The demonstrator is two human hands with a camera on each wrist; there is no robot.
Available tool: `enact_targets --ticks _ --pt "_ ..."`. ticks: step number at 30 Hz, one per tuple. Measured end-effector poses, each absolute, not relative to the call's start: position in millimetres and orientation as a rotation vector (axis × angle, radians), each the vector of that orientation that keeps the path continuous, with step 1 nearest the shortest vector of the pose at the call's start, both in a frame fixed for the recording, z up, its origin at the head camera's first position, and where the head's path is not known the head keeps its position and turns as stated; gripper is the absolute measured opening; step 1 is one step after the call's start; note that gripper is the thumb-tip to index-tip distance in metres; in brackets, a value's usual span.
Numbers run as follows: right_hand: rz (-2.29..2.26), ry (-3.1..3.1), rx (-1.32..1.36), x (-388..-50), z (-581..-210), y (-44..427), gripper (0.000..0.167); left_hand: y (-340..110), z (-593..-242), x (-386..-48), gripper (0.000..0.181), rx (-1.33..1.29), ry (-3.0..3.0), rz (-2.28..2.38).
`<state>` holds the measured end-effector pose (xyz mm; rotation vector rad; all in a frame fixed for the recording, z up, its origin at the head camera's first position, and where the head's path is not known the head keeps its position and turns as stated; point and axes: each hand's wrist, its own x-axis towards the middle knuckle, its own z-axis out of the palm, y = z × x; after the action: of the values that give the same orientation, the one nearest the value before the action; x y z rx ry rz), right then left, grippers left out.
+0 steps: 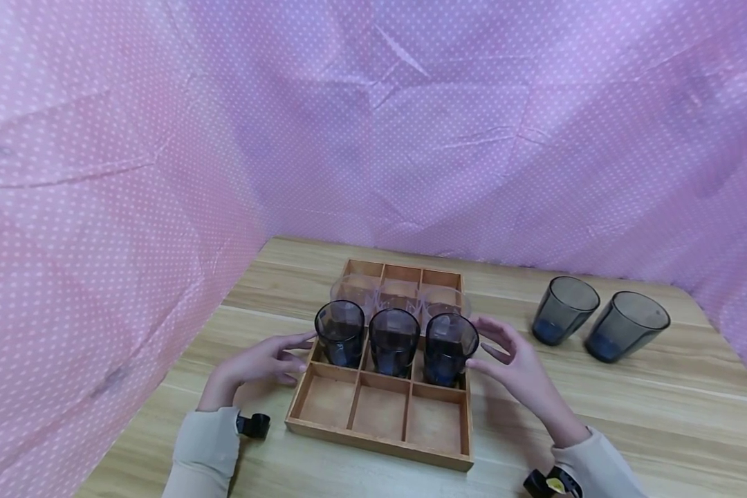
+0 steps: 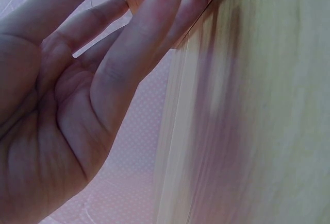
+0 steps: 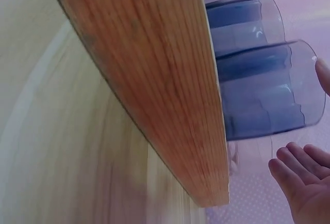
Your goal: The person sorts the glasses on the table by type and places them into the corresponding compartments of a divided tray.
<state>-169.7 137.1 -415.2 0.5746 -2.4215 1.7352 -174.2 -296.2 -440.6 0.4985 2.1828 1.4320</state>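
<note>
A wooden divided tray (image 1: 378,445) stands on the table. Across one of its rows stand three dark tinted glasses: a left one (image 1: 341,339), a middle one (image 1: 393,346) and a right one (image 1: 448,351). Behind them, three colourless glasses (image 1: 446,299) fill another row. My left hand (image 1: 258,363) is at the tray's left side, its fingers loosely extended; in the left wrist view fingertips (image 2: 193,5) touch the wooden wall. Beside the right dark glass is my right hand (image 1: 523,366), fingers spread and thumb close to the rim; whether it touches cannot be told.
Two more dark tinted glasses, a nearer one (image 1: 625,328) and another one (image 1: 563,311), stand on the table (image 1: 678,408) to the right of the tray. A pink dotted cloth (image 1: 373,138) hangs behind and along the left side.
</note>
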Motion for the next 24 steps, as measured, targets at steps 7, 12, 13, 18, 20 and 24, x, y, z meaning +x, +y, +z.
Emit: enact_targets --ticks 7,12,13,18,20,24 --pt "1.723 -2.385 0.546 -167 -422 154 0.062 -294 -442 -172 0.073 0.509 2.198 1.425" --pt "1.700 -2.367 0.533 -166 -429 163 0.060 -293 -443 -171 0.074 0.507 2.204 1.427" --pt "1.689 -2.368 0.527 -166 -430 165 0.059 -293 -444 -170 0.074 0.506 2.206 1.427" --pt "1.648 -2.357 0.502 -164 -432 175 0.057 -293 -444 -170 0.074 0.504 2.206 1.427" --pt "1.642 -2.349 0.482 -163 -433 180 0.056 -293 -445 -170 0.074 0.504 2.207 1.425" --pt "1.674 -2.307 0.457 -163 -435 190 0.052 -293 -445 -170 0.074 0.510 2.208 1.423"
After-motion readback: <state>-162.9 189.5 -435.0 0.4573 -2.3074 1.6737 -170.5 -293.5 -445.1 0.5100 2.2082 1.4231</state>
